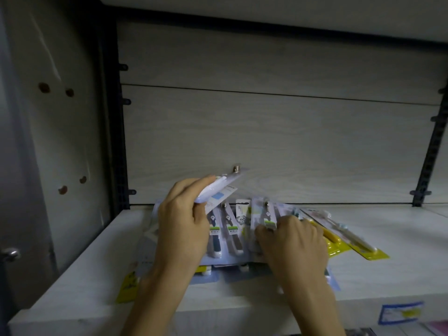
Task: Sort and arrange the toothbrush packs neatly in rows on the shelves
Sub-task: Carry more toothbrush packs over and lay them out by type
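Left hand (180, 221) fingers (202, 181) closed around a white-and-blue toothbrush pack (218, 190), thumb under, pack lifted clear of the pile and tilted up toward the back panel. Top corner of that pack near a small metal peg (236, 169) on the panel; contact not clear.

Right hand (293, 243) palm down on the pile, fingers (263, 232) curled and pressing on a clear blister pack with a green label (268, 219). Pinched or merely pushed: can't tell.

Between the hands: a blue-carded twin pack with two dark-handled brushes (226, 234), lying flat, green labels across the handles. Behind it a small white card with a panda print (242, 214), partly covered.

Right of the right hand: two yellow-carded packs (351, 241), fanned out at an angle, overlapping, one pale brush on top. Touching the rest of the pile.

More blue card edges (218, 275) sticking out under the wrists, toward the shelf's front edge. Another yellow card (127, 287) poking out at front left, partly under the left forearm.

All loose, overlapping, no rows. Whole pile on a pale wood-grain shelf (72, 282), centre-left. Blue-bordered price tag (400, 312) on the shelf's front lip, far right. Pale wood-grain back panel (266, 129) with dark slotted uprights (434, 146) either side. Lighting dim, print unreadable.
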Demonstrator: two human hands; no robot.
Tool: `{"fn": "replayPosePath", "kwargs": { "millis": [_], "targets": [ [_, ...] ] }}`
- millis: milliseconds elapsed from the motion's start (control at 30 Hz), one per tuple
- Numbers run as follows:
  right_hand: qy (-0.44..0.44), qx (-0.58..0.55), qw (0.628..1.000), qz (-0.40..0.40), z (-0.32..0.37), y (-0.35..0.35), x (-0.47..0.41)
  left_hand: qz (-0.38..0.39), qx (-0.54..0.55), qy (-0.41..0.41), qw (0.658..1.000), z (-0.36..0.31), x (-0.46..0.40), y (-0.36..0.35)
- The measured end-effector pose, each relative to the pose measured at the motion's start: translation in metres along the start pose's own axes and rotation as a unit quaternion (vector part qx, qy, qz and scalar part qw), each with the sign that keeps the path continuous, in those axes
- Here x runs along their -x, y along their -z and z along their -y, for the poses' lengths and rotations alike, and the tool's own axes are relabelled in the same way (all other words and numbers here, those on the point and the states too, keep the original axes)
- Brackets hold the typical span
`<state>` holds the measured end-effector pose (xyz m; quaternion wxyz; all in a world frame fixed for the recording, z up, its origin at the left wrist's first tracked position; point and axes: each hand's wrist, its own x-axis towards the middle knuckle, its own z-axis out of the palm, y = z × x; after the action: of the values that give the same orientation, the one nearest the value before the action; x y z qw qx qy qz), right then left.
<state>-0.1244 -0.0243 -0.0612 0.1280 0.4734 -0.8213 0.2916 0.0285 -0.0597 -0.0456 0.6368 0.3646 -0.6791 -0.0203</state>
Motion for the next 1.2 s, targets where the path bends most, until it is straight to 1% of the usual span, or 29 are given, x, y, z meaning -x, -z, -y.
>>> {"fn": "replayPosePath", "kwargs": {
  "millis": [167,267,433,600,700,767,833,967,1100,1200],
  "targets": [
    [-0.009,-0.059,0.998,-0.017,0.001,0.011,0.013,-0.009,0.026,0.081,0.996,-0.002,0.009,0.008],
    [-0.031,-0.127,0.991,-0.029,-0.001,0.019,0.023,-0.011,0.062,0.121,0.991,-0.010,0.013,0.013],
    [-0.030,-0.232,0.970,-0.071,-0.013,0.029,0.041,-0.056,0.124,0.138,0.981,-0.014,0.021,0.016],
    [-0.049,-0.292,0.949,-0.110,-0.028,0.038,0.048,-0.051,0.172,0.180,0.967,-0.012,0.028,0.008],
    [-0.066,-0.326,0.938,-0.095,-0.037,0.045,0.048,-0.048,0.177,0.188,0.965,-0.016,0.032,0.002],
    [-0.072,-0.351,0.930,-0.084,-0.046,0.045,0.044,-0.044,0.214,0.216,0.952,-0.022,0.036,-0.004],
    [-0.067,-0.347,0.932,-0.084,-0.057,0.045,0.042,-0.037,0.244,0.260,0.933,-0.030,0.042,-0.010],
    [-0.070,-0.379,0.918,-0.092,-0.088,0.055,0.040,-0.037,0.321,0.323,0.890,-0.057,0.054,-0.029],
    [-0.089,-0.446,0.886,-0.085,-0.139,0.066,0.040,-0.065,0.376,0.330,0.863,-0.101,0.072,-0.059],
    [-0.120,-0.491,0.857,-0.100,-0.184,0.077,0.041,-0.057,0.398,0.333,0.853,-0.139,0.090,-0.088]
  ]
}}
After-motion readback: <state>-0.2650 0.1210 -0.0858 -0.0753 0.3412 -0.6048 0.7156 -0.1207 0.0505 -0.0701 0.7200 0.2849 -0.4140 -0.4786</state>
